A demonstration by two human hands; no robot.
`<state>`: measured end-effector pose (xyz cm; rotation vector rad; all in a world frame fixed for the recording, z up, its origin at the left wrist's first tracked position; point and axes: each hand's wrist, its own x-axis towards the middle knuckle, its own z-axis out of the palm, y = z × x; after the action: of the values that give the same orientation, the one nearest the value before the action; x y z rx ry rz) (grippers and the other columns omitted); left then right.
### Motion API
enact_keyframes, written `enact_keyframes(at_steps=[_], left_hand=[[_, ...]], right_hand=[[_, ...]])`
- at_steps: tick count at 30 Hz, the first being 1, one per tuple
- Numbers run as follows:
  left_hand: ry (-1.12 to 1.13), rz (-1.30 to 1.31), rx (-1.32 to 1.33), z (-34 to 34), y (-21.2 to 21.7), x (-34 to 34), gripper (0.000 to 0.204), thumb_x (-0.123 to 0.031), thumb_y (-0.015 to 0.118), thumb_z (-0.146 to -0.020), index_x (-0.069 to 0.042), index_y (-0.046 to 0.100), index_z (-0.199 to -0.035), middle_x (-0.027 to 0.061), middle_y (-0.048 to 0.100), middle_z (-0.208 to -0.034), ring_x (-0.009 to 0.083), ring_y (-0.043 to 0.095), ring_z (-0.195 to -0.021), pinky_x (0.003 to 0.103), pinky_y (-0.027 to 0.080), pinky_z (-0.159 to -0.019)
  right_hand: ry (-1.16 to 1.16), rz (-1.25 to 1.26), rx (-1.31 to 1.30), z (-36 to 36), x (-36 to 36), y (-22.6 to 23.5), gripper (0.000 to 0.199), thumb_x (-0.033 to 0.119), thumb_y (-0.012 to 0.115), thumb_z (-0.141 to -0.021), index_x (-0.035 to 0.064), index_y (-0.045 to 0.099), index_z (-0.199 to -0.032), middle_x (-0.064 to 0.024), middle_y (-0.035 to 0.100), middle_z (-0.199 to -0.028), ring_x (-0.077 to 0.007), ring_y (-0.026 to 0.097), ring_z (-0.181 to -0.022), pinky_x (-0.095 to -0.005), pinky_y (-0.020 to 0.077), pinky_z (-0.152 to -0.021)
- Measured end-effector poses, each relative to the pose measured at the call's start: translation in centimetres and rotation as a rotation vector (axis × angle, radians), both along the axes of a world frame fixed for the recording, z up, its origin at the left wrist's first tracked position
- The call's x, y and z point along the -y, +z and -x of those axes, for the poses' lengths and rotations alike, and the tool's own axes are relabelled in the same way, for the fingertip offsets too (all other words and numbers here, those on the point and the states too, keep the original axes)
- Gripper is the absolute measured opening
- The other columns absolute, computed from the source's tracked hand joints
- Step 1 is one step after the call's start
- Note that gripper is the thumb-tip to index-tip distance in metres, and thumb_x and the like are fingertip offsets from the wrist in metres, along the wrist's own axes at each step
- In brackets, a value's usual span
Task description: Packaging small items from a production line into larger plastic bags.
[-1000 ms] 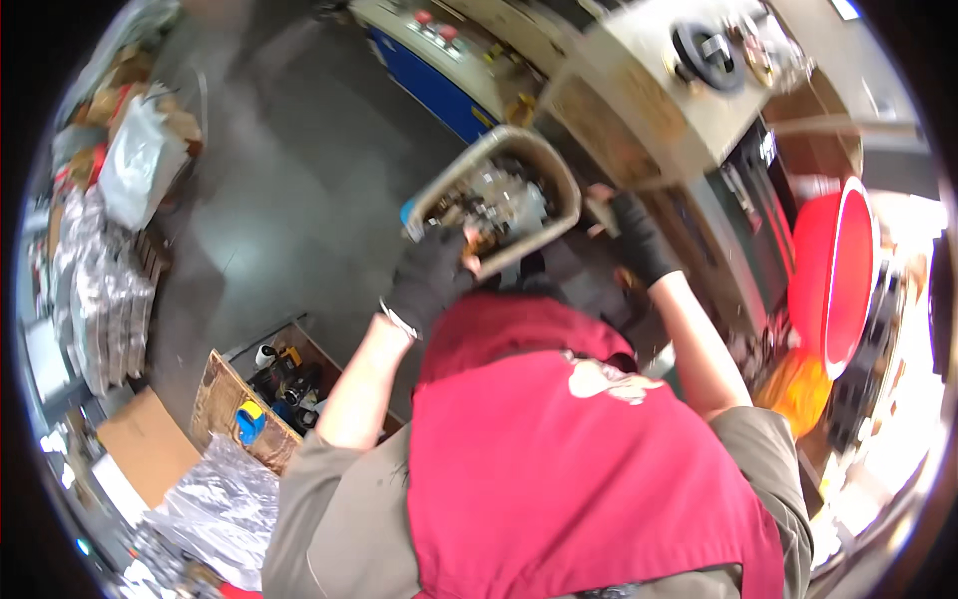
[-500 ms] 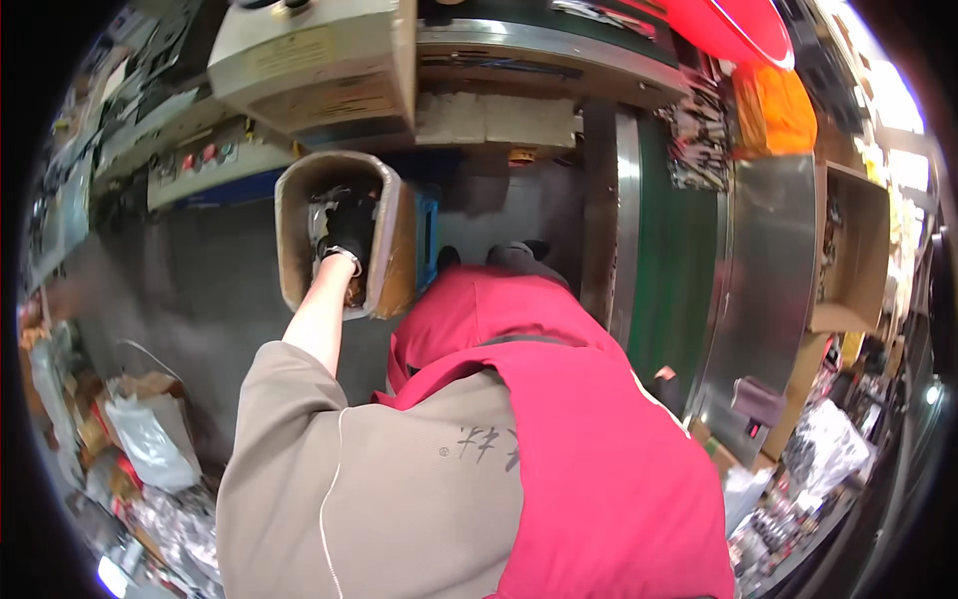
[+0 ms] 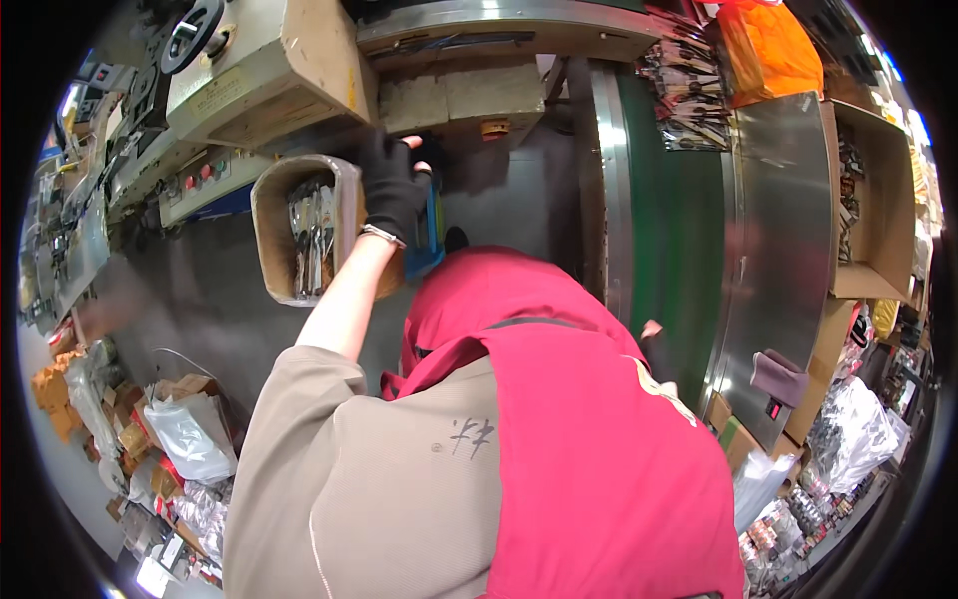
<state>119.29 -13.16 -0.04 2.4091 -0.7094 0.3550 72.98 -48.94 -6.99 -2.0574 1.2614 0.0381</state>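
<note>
**Bags, boxes and labels around the machine**

An orange plastic bag (image 3: pixel 768 50) sits at the top right, above an open brown cardboard box (image 3: pixel 878 200). Clear plastic bags (image 3: pixel 190 439) lie crumpled on the floor at lower left (small cardboard boxes (image 3: pixel 180 387) just beside them). More clear packets (image 3: pixel 848 439) crowd the lower right. A pale rectangular label (image 3: pixel 215 95) sits on the beige machine housing.

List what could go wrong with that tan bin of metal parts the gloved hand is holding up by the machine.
1. The left hand grips the tan bin by one rim only; the bin looks tilted, so the metal parts might slide out onto the grey floor.
2. The right hand is not in view, so the bin may lack a second support.
3. The bin sits close to the machine housing and could knock it.
</note>
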Motion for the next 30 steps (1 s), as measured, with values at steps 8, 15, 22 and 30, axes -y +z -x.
enact_keyframes(at_steps=[8,15,22,30], left_hand=[[0.188,-0.843,-0.896,5.8,-6.4,-1.0,0.047,-0.038,0.054,-0.075,-0.012,0.060,-0.114,0.0154,0.051,-0.127,0.0276,0.047,-0.120,0.042,0.029,-0.103],[0.508,-0.861,-1.042,9.1,-12.3,-9.6,0.054,-0.035,0.050,-0.074,-0.005,0.054,-0.119,0.0204,0.054,-0.122,0.0366,0.050,-0.115,0.042,0.039,-0.097],[0.102,-0.279,-1.109,7.6,-8.2,1.5,0.030,-0.027,0.059,-0.079,-0.006,0.062,-0.101,0.0112,0.064,-0.095,0.0223,0.061,-0.087,0.033,0.045,-0.078],[-0.294,-0.574,-1.015,6.8,-2.0,16.1,0.035,-0.029,0.057,-0.079,-0.008,0.060,-0.107,0.0135,0.064,-0.104,0.0254,0.060,-0.100,0.032,0.044,-0.086]], right_hand=[[-0.301,-0.443,0.346,-5.4,7.9,3.3,0.038,0.015,0.052,-0.088,0.0036,0.048,-0.123,-0.0006,0.055,-0.091,-0.0091,0.053,-0.078,-0.0245,0.0457,-0.066],[-0.396,-0.310,0.097,7.8,3.2,-5.3,0.037,0.023,0.053,-0.086,0.0012,0.052,-0.116,-0.0094,0.060,-0.105,-0.0194,0.054,-0.100,-0.0325,0.0416,-0.088],[-0.629,-0.520,-0.268,21.6,-3.1,-13.3,0.054,0.033,0.051,-0.084,0.0018,0.043,-0.127,-0.0207,0.051,-0.125,-0.0318,0.048,-0.118,-0.0379,0.0395,-0.094],[-0.713,-0.538,-0.331,12.5,-1.2,-7.9,0.059,0.041,0.048,-0.082,0.0009,0.043,-0.125,-0.0230,0.047,-0.128,-0.0325,0.044,-0.122,-0.0439,0.0360,-0.098]])
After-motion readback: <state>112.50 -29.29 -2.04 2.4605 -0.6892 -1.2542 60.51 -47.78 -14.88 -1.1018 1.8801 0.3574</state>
